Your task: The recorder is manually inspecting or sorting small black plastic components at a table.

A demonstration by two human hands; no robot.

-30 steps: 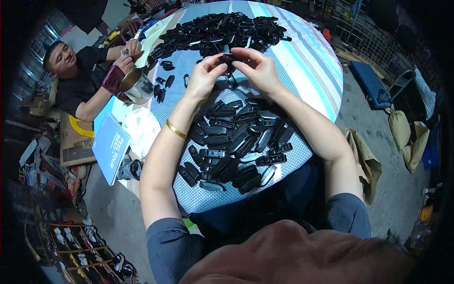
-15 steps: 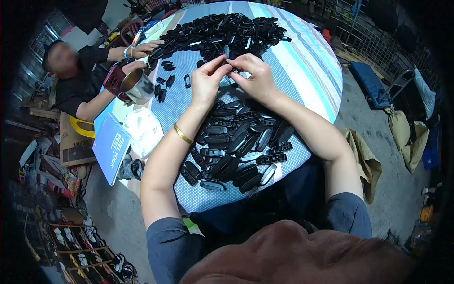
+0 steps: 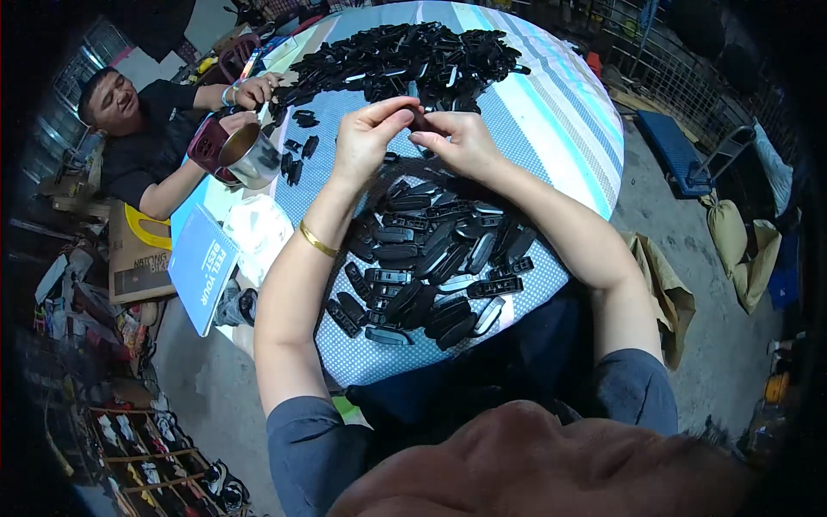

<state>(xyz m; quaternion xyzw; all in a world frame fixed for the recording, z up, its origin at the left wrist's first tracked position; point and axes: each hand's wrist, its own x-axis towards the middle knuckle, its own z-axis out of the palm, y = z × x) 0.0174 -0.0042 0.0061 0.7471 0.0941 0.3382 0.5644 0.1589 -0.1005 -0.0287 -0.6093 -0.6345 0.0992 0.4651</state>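
Above the middle of the table, my left hand and my right hand come close together. A small dark plastic piece is pinched between their fingertips; its exact kind is too small to make out. Under my forearms lies a loose spread of black elongated plastic parts, some with shiny or slotted faces. Beyond my hands rises a larger heap of similar black parts. A few loose black parts lie to the left of my left hand.
A striped cloth covers the round table. On its left are a metal mug, a crumpled white plastic bag and a blue booklet or box. Another person sits there, hands at the heap. A blue platform trolley stands right.
My left hand has shifted slightly left and the dark piece between my fingers is turned and more visible. The other person's hands have drawn back a little from the heap.
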